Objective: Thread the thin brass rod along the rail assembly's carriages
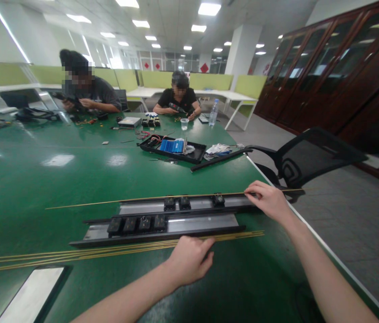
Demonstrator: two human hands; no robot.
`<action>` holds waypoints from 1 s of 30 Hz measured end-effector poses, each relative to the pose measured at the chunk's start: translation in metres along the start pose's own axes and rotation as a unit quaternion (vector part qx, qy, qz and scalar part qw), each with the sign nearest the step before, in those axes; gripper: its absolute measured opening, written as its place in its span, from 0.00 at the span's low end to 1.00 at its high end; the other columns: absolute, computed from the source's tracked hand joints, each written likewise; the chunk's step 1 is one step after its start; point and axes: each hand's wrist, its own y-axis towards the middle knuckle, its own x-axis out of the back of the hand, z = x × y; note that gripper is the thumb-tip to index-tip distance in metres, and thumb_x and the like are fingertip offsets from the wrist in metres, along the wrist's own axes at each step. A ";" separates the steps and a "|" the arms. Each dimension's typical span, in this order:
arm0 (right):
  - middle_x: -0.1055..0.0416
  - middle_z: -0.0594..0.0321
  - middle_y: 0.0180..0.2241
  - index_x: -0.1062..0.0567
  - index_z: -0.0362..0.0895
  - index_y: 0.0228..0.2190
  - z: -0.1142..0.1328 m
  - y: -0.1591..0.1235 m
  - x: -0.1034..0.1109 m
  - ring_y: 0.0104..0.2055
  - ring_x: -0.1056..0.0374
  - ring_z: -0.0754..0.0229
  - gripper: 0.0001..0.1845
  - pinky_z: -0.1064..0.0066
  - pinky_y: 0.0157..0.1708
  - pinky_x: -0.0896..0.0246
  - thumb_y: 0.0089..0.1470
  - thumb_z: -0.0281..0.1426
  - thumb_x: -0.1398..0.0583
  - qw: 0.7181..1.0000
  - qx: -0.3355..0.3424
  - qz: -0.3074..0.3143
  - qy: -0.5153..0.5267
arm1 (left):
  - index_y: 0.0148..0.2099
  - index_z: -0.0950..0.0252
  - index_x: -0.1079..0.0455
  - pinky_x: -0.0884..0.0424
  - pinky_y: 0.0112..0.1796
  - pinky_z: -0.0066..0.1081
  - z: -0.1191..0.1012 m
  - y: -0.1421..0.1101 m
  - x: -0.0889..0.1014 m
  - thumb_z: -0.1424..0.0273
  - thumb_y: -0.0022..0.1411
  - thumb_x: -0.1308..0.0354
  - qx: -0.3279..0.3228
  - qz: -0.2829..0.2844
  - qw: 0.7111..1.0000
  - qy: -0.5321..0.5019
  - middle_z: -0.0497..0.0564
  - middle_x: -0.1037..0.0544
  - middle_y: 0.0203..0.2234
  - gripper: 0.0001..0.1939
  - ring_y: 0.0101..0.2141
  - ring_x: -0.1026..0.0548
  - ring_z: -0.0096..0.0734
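Two long black-and-silver socket rails lie side by side on the green table. The near rail (pixel 196 224) carries several black socket modules, the far rail (pixel 142 207) three. My left hand (pixel 189 260) is closed, its fingertips pinching thin brass rods (pixel 75 254) at the near rail's front edge. My right hand (pixel 268 199) rests on the far rail's right end with fingers curled, pinching a single long brass rod (pixel 108 201) that runs along the rail's far side.
A black tray (pixel 176 150) with blue parts, a black strip (pixel 218 160), a cloth, a plastic cup (pixel 184 124) and a water bottle (pixel 213 112) lie further back. Two people work at the far side. A black mesh chair (pixel 310 159) stands at the table's right edge (pixel 313 237). A flat panel (pixel 31 294) lies near left.
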 end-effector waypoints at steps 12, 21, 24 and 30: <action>0.22 0.63 0.37 0.20 0.48 0.31 -0.007 0.000 0.007 0.26 0.32 0.63 0.08 0.69 0.28 0.38 0.58 0.34 0.39 1.000 -0.008 0.006 -0.015 | 0.59 0.62 0.33 0.24 0.35 0.35 0.000 0.000 0.000 0.67 0.69 0.49 0.001 0.001 1.000 0.002 0.53 0.18 0.33 0.18 0.33 0.18 0.41; 0.22 0.64 0.38 0.20 0.49 0.31 -0.011 -0.002 0.012 0.28 0.29 0.63 0.09 0.71 0.27 0.39 0.58 0.35 0.40 0.999 -0.037 0.021 -0.033 | 0.59 0.63 0.33 0.24 0.34 0.36 0.001 0.000 -0.001 0.67 0.69 0.49 -0.003 0.001 1.000 0.000 0.53 0.18 0.32 0.18 0.33 0.19 0.42; 0.22 0.64 0.38 0.20 0.49 0.31 -0.011 -0.002 0.013 0.28 0.29 0.63 0.09 0.71 0.26 0.39 0.58 0.35 0.41 0.998 -0.036 0.020 -0.045 | 0.59 0.63 0.33 0.24 0.34 0.36 0.000 0.000 -0.001 0.67 0.69 0.50 -0.001 0.000 1.000 0.003 0.53 0.18 0.32 0.18 0.33 0.19 0.42; 0.22 0.65 0.38 0.21 0.49 0.31 -0.009 -0.002 0.014 0.27 0.30 0.64 0.10 0.71 0.26 0.39 0.59 0.36 0.42 0.997 -0.035 0.022 -0.060 | 0.59 0.62 0.34 0.23 0.34 0.37 0.000 0.000 -0.001 0.67 0.68 0.49 0.001 -0.002 1.000 0.002 0.53 0.18 0.33 0.18 0.33 0.18 0.43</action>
